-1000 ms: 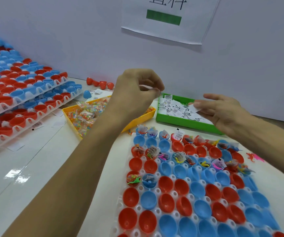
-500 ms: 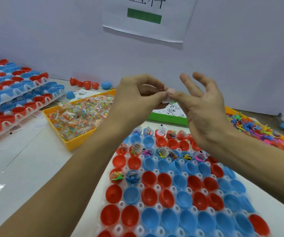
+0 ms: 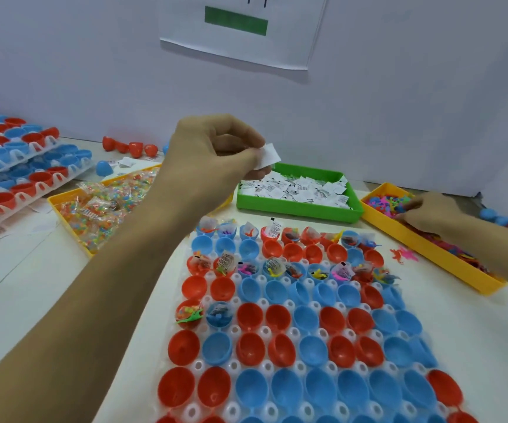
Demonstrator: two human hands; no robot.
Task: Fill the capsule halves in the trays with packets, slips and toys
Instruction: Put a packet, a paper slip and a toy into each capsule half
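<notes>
The left hand pinches a paper slip above the green tray; light, floppy, best held by an edge. Right hand fingers curl into the toys, grasp unclear.

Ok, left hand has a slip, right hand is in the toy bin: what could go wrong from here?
1. The left hand pinches the paper slip only by its edge, above the green slip tray; it could slide out and fall back there.
2. The right hand digs in the tangled toys of the yellow bin; several may lift together and spill, like the pink toy already on the table.
3. Filled and bare rows alternate in the capsule tray, so a half could be skipped.
</notes>
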